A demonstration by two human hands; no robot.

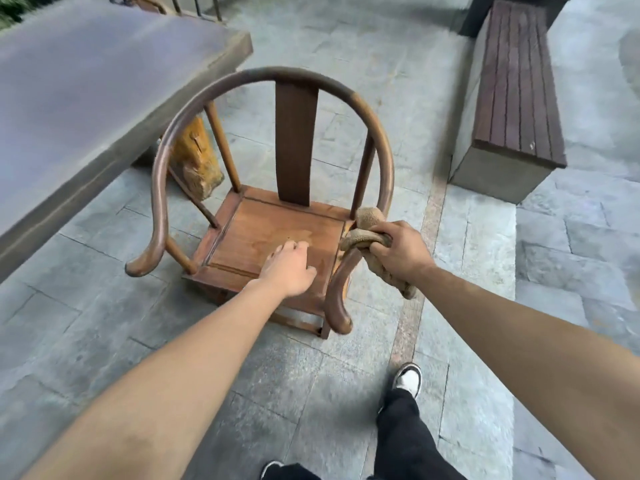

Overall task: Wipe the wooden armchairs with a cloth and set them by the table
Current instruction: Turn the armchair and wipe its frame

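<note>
A wooden armchair (pixel 294 147) with a round horseshoe rail and a flat seat stands on the stone floor in front of me, its open front toward me. My right hand (pixel 398 251) grips a brown cloth (pixel 367 233) wrapped around the chair's right armrest. Over the seat's front part, my left hand (pixel 289 268) is spread with fingers apart, holding nothing. The long grey table (pixel 86 98) lies to the left, its corner beside the chair's back rail.
A yellowish wooden table leg (pixel 195 157) stands just left of the chair. A dark slatted bench (pixel 512 84) on a concrete base sits at the right. Another chair's back (pixel 166 3) shows beyond the table. My feet (pixel 408 377) are on the paving behind the chair.
</note>
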